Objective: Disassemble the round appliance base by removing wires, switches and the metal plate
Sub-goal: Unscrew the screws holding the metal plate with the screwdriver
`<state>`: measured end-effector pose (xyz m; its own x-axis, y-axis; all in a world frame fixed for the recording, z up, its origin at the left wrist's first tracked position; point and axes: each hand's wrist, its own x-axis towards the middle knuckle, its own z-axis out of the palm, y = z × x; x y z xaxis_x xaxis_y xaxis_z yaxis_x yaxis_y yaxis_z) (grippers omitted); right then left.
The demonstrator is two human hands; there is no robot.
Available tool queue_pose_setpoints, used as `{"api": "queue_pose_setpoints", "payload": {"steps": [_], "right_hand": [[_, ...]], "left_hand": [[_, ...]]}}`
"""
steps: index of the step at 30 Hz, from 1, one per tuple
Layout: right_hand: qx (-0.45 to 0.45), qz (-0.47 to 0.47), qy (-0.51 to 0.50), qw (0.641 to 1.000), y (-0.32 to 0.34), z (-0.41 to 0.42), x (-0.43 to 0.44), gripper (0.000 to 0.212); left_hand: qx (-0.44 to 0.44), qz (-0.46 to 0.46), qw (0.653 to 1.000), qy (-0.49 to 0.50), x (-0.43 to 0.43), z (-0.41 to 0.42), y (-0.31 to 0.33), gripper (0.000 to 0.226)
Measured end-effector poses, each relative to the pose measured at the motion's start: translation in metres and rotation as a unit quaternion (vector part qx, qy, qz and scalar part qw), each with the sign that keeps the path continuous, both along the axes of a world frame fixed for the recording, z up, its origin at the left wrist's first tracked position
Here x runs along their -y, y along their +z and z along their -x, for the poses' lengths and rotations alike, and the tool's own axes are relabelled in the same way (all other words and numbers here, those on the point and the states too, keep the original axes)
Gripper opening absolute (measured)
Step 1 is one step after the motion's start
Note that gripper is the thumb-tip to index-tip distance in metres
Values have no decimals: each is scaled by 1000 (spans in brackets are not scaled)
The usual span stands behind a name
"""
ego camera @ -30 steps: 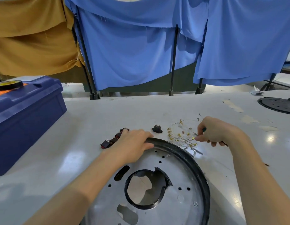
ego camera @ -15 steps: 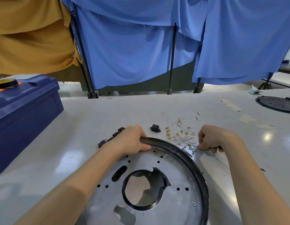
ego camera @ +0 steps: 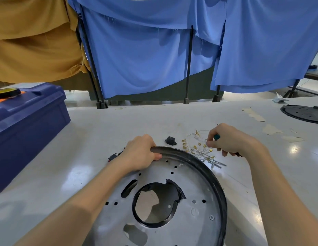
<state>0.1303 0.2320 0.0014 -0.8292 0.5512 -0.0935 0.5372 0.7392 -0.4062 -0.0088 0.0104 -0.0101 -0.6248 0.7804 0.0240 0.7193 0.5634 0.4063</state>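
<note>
The round appliance base (ego camera: 216, 185) has a black rim and lies in front of me, with its perforated metal plate (ego camera: 193, 190) facing up. My left hand (ego camera: 140, 152) grips the far left part of the rim. My right hand (ego camera: 231, 141) holds a green-handled screwdriver (ego camera: 216, 137) and pinches at the pile of white wires with brass terminals (ego camera: 199, 150) just beyond the rim. A few loose screws (ego camera: 216, 163) lie beside the wires. A black socket (ego camera: 170, 140) sits between my hands. Red-and-black switches (ego camera: 113, 156) show partly behind my left hand.
A blue toolbox (ego camera: 28, 125) with a tape roll (ego camera: 7, 91) on its lid stands at the left. Another black round part (ego camera: 304, 113) lies at the far right. Blue and mustard cloths hang on black stands (ego camera: 188, 64) behind the table.
My right hand dipped to the screws by the rim, then rose back to the top of the wire pile. My left hand has kept its grip on the rim.
</note>
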Motion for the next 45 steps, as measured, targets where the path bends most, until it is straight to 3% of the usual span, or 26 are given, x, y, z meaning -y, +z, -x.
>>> {"api": "queue_pose_setpoints", "payload": {"steps": [7, 9, 11, 14, 20, 28, 34, 38, 45], "right_hand": [[-56, 91, 35, 994, -7, 9, 6, 8], [-52, 124, 45, 990, -10, 14, 11, 16], [-36, 127, 47, 990, -14, 18, 16, 24], [-27, 102, 69, 992, -19, 20, 22, 20], [2, 114, 88, 990, -19, 16, 38, 64], [17, 171, 139, 975, -23, 23, 48, 23], [17, 173, 164, 971, -27, 30, 61, 27], [31, 144, 176, 973, -30, 38, 71, 26], [26, 87, 211, 973, -38, 44, 86, 12]], "left_hand": [[2, -91, 996, -9, 11, 8, 6, 47], [-1, -103, 995, -12, 10, 6, 7, 48], [4, -115, 993, -10, 7, 4, 9, 48], [9, -127, 992, -4, 2, 4, 12, 47], [8, -137, 990, 7, 9, 15, 9, 48], [16, -160, 986, 47, 49, 52, 2, 36], [-11, -117, 992, 47, 65, 62, -6, 28], [-19, -97, 995, 35, 70, 59, -8, 36], [-30, -63, 997, 33, 73, 56, -10, 29]]}}
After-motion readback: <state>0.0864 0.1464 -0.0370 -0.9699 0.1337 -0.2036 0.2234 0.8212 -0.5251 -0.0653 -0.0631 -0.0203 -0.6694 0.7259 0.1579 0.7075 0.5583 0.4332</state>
